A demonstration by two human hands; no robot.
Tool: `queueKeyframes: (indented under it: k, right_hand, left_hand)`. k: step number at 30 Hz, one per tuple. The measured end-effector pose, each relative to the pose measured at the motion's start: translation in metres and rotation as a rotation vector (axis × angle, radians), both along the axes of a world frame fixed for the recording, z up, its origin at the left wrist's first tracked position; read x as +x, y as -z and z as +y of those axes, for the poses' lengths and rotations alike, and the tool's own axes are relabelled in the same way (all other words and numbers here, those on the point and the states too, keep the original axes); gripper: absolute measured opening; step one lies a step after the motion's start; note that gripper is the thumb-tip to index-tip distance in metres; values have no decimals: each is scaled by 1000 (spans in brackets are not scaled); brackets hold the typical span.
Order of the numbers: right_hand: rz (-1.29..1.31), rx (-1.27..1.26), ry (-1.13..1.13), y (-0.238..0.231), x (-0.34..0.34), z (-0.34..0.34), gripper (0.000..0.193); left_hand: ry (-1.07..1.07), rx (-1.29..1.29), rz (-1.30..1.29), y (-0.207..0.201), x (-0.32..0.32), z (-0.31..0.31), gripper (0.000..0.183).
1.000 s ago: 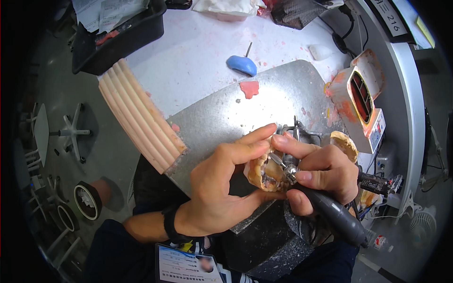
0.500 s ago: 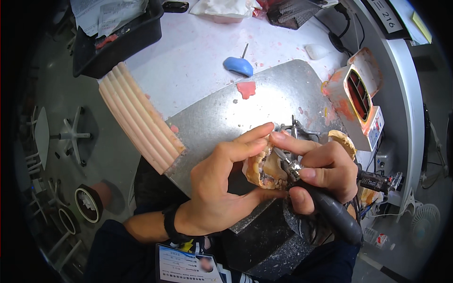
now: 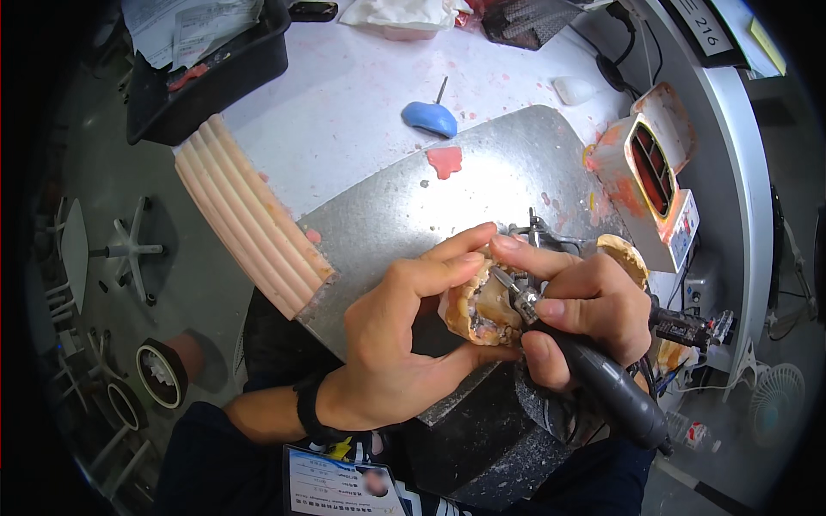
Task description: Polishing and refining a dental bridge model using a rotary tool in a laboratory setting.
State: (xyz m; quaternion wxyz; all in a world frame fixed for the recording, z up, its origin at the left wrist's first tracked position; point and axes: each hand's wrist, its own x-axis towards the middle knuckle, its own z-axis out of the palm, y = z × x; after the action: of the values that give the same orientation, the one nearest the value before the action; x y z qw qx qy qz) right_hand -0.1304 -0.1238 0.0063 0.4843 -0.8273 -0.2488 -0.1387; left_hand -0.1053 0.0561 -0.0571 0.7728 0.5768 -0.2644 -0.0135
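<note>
My left hand (image 3: 391, 335) is closed around the rim of a yellowish plaster dental model (image 3: 471, 314), fingertips at its far edge and thumb along its near edge. A dark, thick handpiece (image 3: 602, 378) with a metal nose is gripped in my right hand (image 3: 594, 310). Its pointed tip reaches the far inner part of the model; whether it touches cannot be seen. My right index fingertip rests near the model's far edge, beside the left fingers. Behind my right hand, a metal articulator frame (image 3: 535, 225) shows in part, with another plaster piece (image 3: 621, 251).
Pink ribbed wax-like strips (image 3: 249, 215) lie left on the metal plate (image 3: 370, 206). Farther off are a pink wax scrap (image 3: 445, 162) and a blue piece with a thin rod (image 3: 430, 119). A stained white box (image 3: 641, 168) stands right, a black bin (image 3: 215, 82) far left.
The handpiece has tilted and its tip has shifted left and away from me, toward the model's far inner side. More of the handpiece's rear end shows. My left hand keeps its hold.
</note>
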Motion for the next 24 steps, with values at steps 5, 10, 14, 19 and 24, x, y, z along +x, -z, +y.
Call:
queueKeyframes:
  k: [5, 10, 14, 19, 24]
  right_hand:
    - [3, 41, 0, 1, 0, 1, 24]
    - [26, -2, 1, -1, -1, 0, 24]
    - [38, -21, 4, -5, -2, 0, 25]
    - [34, -20, -1, -4, -1, 1, 27]
    - [22, 2, 33, -23, -13, -14, 36]
  left_hand:
    - [-3, 15, -1, 1, 0, 0, 67]
    - [-4, 16, -6, 1, 0, 0, 67]
    - [-3, 30, -10, 1, 0, 1, 67]
    - [-16, 34, -33, 2, 1, 0, 67]
    - [-30, 58, -74, -5, 7, 4, 68]
